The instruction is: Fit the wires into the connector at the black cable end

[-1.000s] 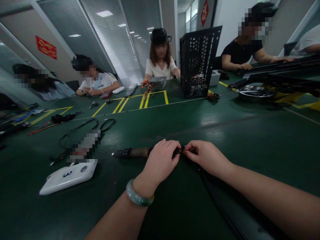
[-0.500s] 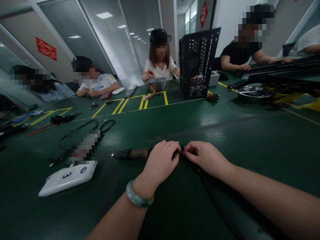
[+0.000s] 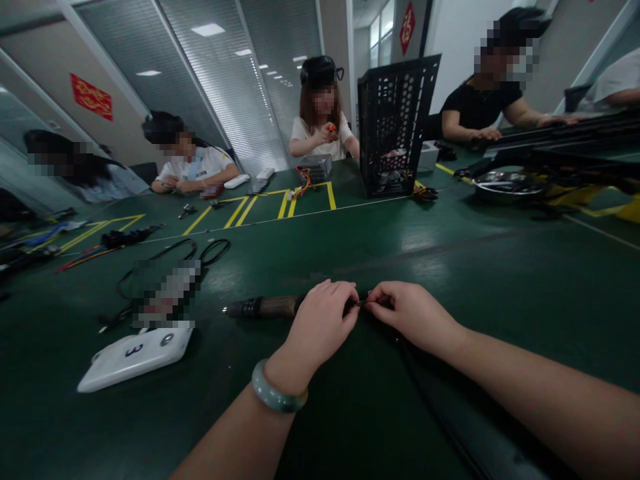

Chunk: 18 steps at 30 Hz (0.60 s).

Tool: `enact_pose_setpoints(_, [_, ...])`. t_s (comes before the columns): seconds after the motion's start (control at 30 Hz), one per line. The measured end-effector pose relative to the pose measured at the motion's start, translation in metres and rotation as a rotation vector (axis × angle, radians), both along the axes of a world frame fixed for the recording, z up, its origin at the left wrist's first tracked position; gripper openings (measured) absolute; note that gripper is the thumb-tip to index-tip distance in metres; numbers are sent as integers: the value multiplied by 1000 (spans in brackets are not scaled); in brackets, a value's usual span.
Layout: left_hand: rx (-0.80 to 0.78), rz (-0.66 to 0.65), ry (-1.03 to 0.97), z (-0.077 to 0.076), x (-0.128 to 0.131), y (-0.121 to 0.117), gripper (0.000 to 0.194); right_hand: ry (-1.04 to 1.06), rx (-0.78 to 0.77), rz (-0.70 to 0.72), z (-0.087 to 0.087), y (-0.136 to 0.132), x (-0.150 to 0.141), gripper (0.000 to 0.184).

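A dark rod-like tool with a brown middle section lies on the green table, its metal tip pointing left. My left hand, with a pale green bangle on the wrist, is closed over the tool's right end. My right hand pinches a small dark part right where the two hands meet. A black cable runs from under my right hand toward me. What sits between the fingertips is too small to make out.
A white device marked 3 lies at the left, with black cables behind it. A black perforated crate stands at the back, a metal bowl to its right. Several people sit round the table.
My hands have stayed almost still on the tool. The person opposite has lifted a hand with a small orange thing from the table up to chest height.
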<state>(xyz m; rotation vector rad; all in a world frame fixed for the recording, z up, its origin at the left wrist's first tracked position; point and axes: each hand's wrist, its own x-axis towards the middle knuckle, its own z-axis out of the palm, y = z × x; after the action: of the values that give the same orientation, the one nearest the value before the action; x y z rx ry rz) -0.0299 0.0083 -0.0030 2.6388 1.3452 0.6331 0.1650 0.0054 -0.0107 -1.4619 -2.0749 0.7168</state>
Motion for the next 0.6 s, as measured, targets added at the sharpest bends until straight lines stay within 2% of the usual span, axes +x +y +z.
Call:
enact_pose_setpoints(0.23, [-15,-4,6,-3,-2,1,9,-17,4,-2,0,0,1,10])
enact_pose_setpoints(0.6, [-4,-21,0,-1,-1,0,16,-29,30,15,0,1,1,10])
